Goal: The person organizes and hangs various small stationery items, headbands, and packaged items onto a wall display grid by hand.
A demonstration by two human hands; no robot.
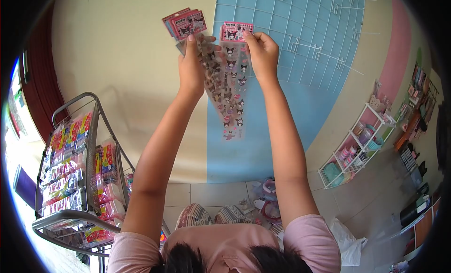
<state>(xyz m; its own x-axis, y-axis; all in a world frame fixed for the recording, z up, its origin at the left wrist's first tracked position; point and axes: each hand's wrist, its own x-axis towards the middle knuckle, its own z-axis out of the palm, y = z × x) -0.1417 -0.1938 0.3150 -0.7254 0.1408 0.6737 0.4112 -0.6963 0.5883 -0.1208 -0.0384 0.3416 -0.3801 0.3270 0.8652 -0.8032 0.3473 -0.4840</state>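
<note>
My left hand (191, 69) grips a fanned stack of sticker packs (189, 23) with pink and red header cards, thumb pressed on the front. Clear strips printed with small dark cartoon characters hang below the cards. In my right hand (263, 50), pinched at the card's right edge, is another sticker sheet (230, 80) with a pink header. Its long transparent strip hangs down in front of the wall and overlaps the strips from my left hand. Both hands are raised at about the same height, a short way apart.
A white wire grid (300, 38) with hooks is on the blue wall at right. A metal rack (89, 165) full of colourful packets stands at left. Right are a white shelf (345, 155) and a plastic bag (346, 242); assorted items lie on the floor (206, 194) ahead.
</note>
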